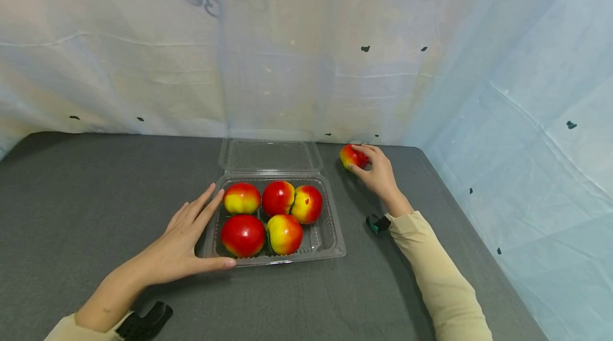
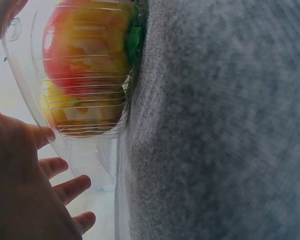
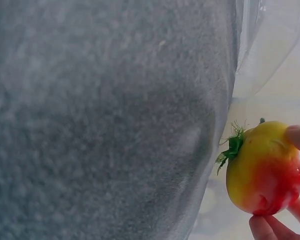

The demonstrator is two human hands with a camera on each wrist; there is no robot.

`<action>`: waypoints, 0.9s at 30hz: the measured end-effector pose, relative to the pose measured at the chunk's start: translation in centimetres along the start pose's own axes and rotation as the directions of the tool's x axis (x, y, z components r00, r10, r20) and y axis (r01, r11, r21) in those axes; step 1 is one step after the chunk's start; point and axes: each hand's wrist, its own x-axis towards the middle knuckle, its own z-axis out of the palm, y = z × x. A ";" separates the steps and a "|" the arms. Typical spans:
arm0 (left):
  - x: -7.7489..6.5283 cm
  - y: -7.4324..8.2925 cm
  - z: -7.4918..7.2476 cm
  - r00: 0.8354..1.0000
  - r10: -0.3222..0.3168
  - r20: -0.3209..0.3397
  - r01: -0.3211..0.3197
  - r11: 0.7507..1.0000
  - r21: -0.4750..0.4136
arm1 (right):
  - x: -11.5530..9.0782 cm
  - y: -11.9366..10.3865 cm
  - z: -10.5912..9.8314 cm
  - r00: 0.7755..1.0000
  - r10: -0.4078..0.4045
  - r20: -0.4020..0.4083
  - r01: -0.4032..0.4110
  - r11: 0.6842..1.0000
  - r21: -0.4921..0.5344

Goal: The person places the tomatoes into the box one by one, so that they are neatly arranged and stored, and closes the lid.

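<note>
My right hand (image 1: 380,173) pinches a glossy red-and-yellow fruit (image 1: 351,156) between thumb and fingers, near the table's far edge. In the right wrist view that fruit (image 3: 262,167) has a green leafy tuft with frayed threads, as on an artificial one. A clear plastic clamshell box (image 1: 330,234) lies with its lid folded back, holding several similar fruits (image 1: 242,235). My left hand (image 1: 179,245) is spread at the box's left side, thumb along the front rim and fingers by the left rim. In the left wrist view, the ribbed box wall (image 2: 90,112) shows fruit behind it.
The clear lid (image 1: 270,156) lies behind the box, near the back sheet. A grey cloth covers the table (image 1: 96,197). Pale plastic sheeting (image 1: 287,53) with dark marks hangs behind, and another sheet (image 1: 536,117) runs along the right. Dark straps (image 1: 145,322) sit at both wrists.
</note>
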 end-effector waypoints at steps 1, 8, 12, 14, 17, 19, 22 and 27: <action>0.0 0.0 0.0 1.000 0.002 -0.002 -0.002 1.000 0.001 | -0.1 -0.1 0.0 1.000 -0.005 -0.001 0.005 1.000 0.004; 0.0 -0.1 0.1 1.000 0.002 -0.002 -0.002 1.000 -0.002 | -0.7 -0.6 -0.4 0.999 -0.038 -0.013 0.038 0.999 0.019; 0.0 -0.1 0.0 1.000 0.000 0.000 0.000 1.000 -0.006 | -1.1 -1.0 -0.6 0.997 -0.066 -0.029 0.066 0.997 0.024; 0.0 -0.1 0.0 1.000 -0.001 0.000 0.001 1.000 -0.007 | -1.3 -1.3 -0.7 0.996 -0.083 -0.036 0.083 0.996 0.023; 0.0 -0.1 0.1 1.000 -0.001 -0.001 0.001 1.000 -0.009 | -1.6 -1.6 -0.8 0.993 -0.107 -0.047 0.108 0.994 0.020; 0.0 -0.1 0.1 1.000 0.001 0.000 -0.001 1.000 -0.009 | -1.8 -1.8 -0.9 0.991 -0.121 -0.055 0.122 0.992 0.019; 0.0 -0.1 0.1 1.000 0.004 -0.001 -0.004 1.000 -0.008 | -2.1 -2.2 -1.1 0.988 -0.140 -0.066 0.141 0.990 0.018; 0.0 -0.1 0.1 1.000 0.008 -0.003 -0.008 1.000 -0.009 | -2.5 -2.6 -1.4 0.983 -0.165 -0.077 0.167 0.986 0.013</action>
